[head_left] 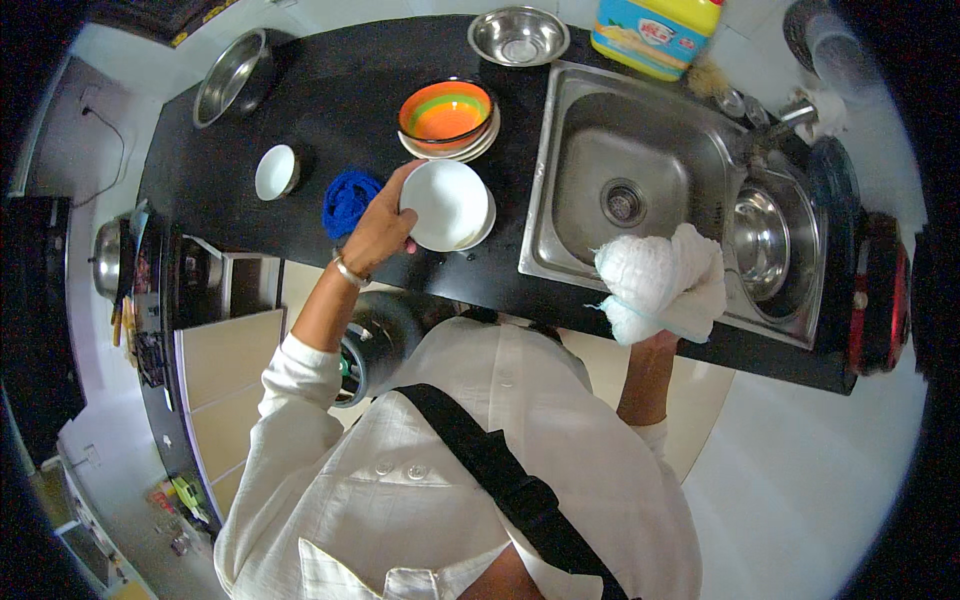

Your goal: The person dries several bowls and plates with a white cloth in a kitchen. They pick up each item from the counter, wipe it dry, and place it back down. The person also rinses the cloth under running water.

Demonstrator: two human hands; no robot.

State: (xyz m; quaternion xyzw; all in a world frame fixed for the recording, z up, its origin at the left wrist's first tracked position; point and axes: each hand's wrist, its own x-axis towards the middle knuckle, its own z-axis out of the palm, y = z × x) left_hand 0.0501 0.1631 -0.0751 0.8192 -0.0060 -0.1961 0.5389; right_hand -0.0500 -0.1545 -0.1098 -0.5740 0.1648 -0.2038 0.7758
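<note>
My left hand (pixel 382 228) is closed on the left rim of a white bowl (pixel 447 203), thumb at the edge. Under that bowl, the rim of another white dish (pixel 488 226) shows at the right. My right hand (pixel 657 343) is mostly hidden beneath a bunched white cloth (pixel 665 290), which it holds over the sink's front edge. Just behind the white bowl sits an orange bowl (pixel 446 112) with a green ring, on top of white dishes (pixel 487 143). A crumpled blue cloth (pixel 350 203) lies to the left of my left hand.
The steel sink (pixel 580 150) is at the right, with a steel bowl (pixel 762 240) in its smaller basin. Another steel bowl (pixel 519 37), a yellow jug (pixel 655 35) and a large steel basin (pixel 232 80) stand at the back. A small white bowl (pixel 276 172) sits left on the black counter (pixel 330 110).
</note>
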